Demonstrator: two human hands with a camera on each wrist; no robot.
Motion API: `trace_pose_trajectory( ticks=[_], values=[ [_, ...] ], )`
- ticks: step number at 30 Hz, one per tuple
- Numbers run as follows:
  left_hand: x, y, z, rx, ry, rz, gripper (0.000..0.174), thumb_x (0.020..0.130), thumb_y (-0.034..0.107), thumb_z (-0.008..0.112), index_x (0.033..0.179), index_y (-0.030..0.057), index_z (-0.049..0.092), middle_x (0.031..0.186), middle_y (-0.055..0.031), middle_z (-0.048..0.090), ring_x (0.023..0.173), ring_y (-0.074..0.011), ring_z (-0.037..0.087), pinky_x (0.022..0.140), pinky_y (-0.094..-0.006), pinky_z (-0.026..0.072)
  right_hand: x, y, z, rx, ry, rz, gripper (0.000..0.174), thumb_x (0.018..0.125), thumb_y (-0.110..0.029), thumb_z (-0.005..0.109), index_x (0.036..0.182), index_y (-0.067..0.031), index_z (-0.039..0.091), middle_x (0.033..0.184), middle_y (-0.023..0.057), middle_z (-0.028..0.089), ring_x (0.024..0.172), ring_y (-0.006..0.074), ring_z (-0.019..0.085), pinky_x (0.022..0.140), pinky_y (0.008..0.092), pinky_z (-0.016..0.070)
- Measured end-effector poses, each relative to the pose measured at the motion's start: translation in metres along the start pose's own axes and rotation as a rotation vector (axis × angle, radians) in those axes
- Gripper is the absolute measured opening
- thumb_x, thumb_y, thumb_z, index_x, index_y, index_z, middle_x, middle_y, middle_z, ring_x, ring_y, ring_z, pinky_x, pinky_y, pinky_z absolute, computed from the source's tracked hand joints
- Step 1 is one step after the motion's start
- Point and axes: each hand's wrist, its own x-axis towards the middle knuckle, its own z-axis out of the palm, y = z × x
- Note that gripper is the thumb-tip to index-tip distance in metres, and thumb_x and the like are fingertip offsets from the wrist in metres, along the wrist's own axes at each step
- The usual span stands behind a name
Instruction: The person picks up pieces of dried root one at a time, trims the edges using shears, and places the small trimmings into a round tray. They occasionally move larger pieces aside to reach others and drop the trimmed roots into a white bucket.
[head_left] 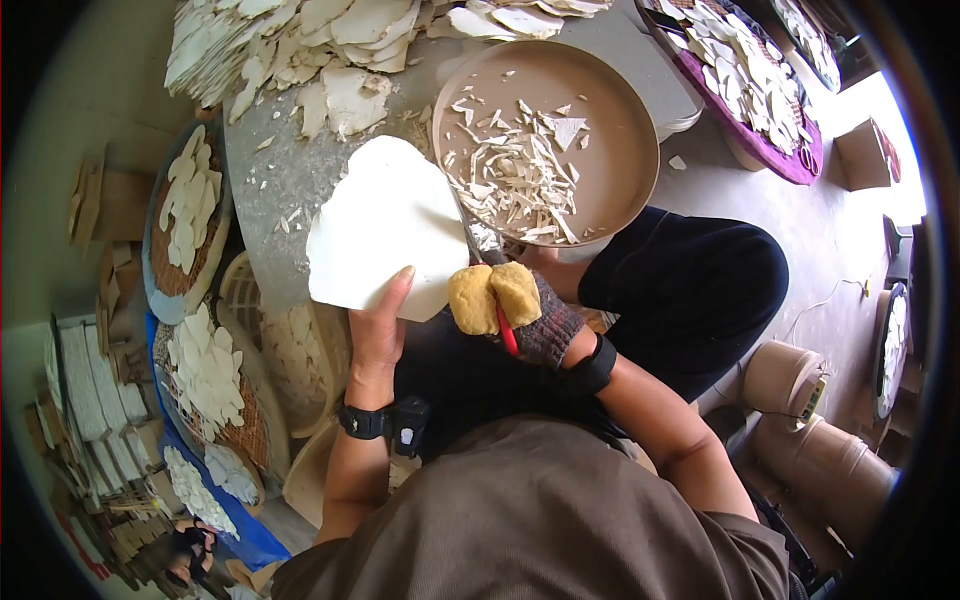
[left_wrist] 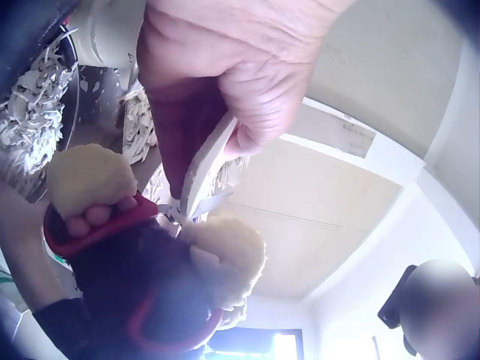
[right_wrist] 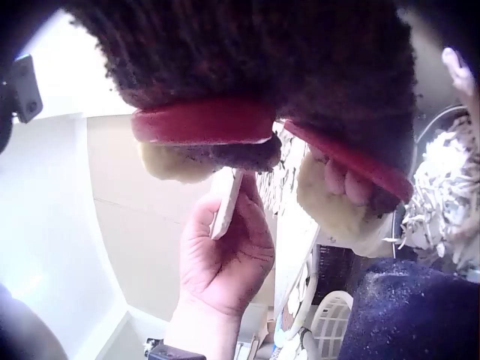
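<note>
Slab (head_left: 385, 225), pale and flat with an irregular outline, is held up over the near edge of the grey worktop (head_left: 265, 170). The bare left hand (head_left: 378, 330) pinches its lower edge, thumb on top and fingers underneath. The left wrist view shows the thin edge clamped between thumb and palm.

Right hand (head_left: 520, 305) wears a dark knit glove with yellow padding over the fingers. It is closed through the red loops of a pair of scissors (head_left: 507, 333). The blades point up along the slab's right edge and are mostly hidden, so I cannot tell whether they are open or biting.

Round brown tray (head_left: 640, 150) sits at the worktop's near right edge, just beyond the scissors. It holds a loose heap of narrow offcuts (head_left: 515, 170), and a few more flakes lie scattered on the worktop beside it.

Progress, as a judgement:
- The offcut heap suggests a fair number of pieces have already been trimmed.
- The slab in hand looks partly rounded off, but its right side is at the blades and seems unfinished.
- A large pile of similar pale pieces (head_left: 300, 50) runs along the worktop's far edge, probably waiting to be cut.
- Woven baskets (head_left: 190, 210) off the worktop's left edge carry smaller pale pieces, possibly finished ones.
- On that reading the job is well begun, with plenty left.
</note>
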Motion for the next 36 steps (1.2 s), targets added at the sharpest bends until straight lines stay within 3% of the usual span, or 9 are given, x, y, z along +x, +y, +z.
trace_pose_trajectory(
  ticks=[2,5,9,14,17,24,31,34,36],
  values=[
    [0.002,0.001,0.002,-0.054,-0.023,-0.088,0.051,0.078,0.003,0.064,0.124,0.0001,0.042,0.116,-0.0085,0.05,0.104,-0.018,0.051,0.092,-0.0326,0.0402,-0.001,-0.003,-0.006,0.102,-0.028,0.037,0.038,0.078,-0.017,0.066,0.112,-0.0041,0.053,0.102,0.0118,0.06,0.097,0.0256,0.059,0.082,0.033,0.0472],
    [0.0,-0.009,0.012,-0.143,0.043,-0.069,0.053,0.079,0.002,0.063,0.126,0.0012,0.039,0.118,-0.0099,0.049,0.105,-0.0196,0.052,0.09,-0.0341,0.0446,0.0,-0.006,-0.003,0.147,0.056,-0.022,0.022,0.087,-0.013,0.056,0.106,-0.0015,0.054,0.103,0.0117,0.06,0.098,0.0226,0.059,0.084,0.0319,0.0481],
    [-0.013,-0.019,0.041,-0.142,0.174,-0.012,0.055,0.081,0.003,0.061,0.129,0.0047,0.035,0.123,-0.0125,0.047,0.107,-0.0245,0.054,0.083,-0.0384,0.0534,0.0,-0.008,-0.011,-0.21,0.038,-0.1,0.023,0.083,-0.013,0.06,0.103,-0.0022,0.055,0.097,0.013,0.061,0.092,0.0259,0.06,0.077,0.0344,0.0488],
    [-0.003,-0.018,0.031,-0.096,0.008,-0.069,0.05,0.084,0.004,0.058,0.128,0.0054,0.035,0.122,-0.0128,0.049,0.102,-0.0246,0.057,0.072,-0.0353,0.0576,-0.002,-0.007,-0.014,-0.459,0.109,-0.259,0.022,0.079,-0.011,0.06,0.099,-0.0026,0.056,0.092,0.0131,0.061,0.086,0.0288,0.06,0.072,0.0349,0.0486],
    [-0.009,-0.015,0.03,-0.049,-0.022,-0.121,0.05,0.084,0.003,0.057,0.128,0.0047,0.034,0.118,-0.0134,0.052,0.097,-0.0238,0.06,0.066,-0.0327,0.0586,0.0,-0.012,-0.018,-0.114,0.115,-0.011,0.021,0.079,-0.013,0.06,0.098,-0.0035,0.057,0.092,0.0132,0.061,0.087,0.0294,0.06,0.073,0.0356,0.0485],
    [-0.012,-0.011,0.028,-0.014,-0.061,-0.134,0.049,0.085,0.005,0.057,0.127,0.0027,0.032,0.11,-0.0155,0.056,0.084,-0.0231,0.065,0.059,-0.0291,0.0582,-0.009,0.002,-0.016,-0.38,0.104,-0.215,0.022,0.079,-0.013,0.059,0.1,-0.0037,0.057,0.095,0.0136,0.061,0.091,0.03,0.058,0.077,0.0353,0.0475],
    [-0.021,0.003,0.014,0.059,-0.141,-0.259,0.05,0.084,0.007,0.059,0.125,0.0014,0.03,0.1,-0.0177,0.059,0.07,-0.0232,0.066,0.053,-0.0258,0.0559,-0.006,0.015,-0.026,-0.134,0.103,-0.111,0.024,0.078,-0.017,0.061,0.098,-0.0051,0.056,0.094,0.0135,0.06,0.091,0.0308,0.058,0.076,0.0364,0.0471],
    [-0.018,0.008,0.008,0.102,-0.149,-0.286,0.05,0.084,0.009,0.059,0.126,0.0016,0.034,0.098,-0.0168,0.061,0.068,-0.0227,0.066,0.051,-0.025,0.0543,-0.008,0.005,-0.027,-0.445,0.134,-0.226,0.027,0.076,-0.018,0.063,0.098,-0.006,0.056,0.093,0.0127,0.06,0.089,0.0312,0.059,0.075,0.0364,0.0475],
    [-0.018,0.01,0.006,0.108,-0.149,-0.284,0.051,0.083,0.01,0.059,0.126,0.0018,0.034,0.097,-0.0168,0.061,0.068,-0.0224,0.066,0.05,-0.0245,0.0539,-0.009,0.003,-0.024,-0.1,0.08,0.004,0.027,0.08,-0.018,0.062,0.103,-0.0054,0.057,0.1,0.0138,0.06,0.095,0.031,0.058,0.081,0.0364,0.0463]
  ],
)
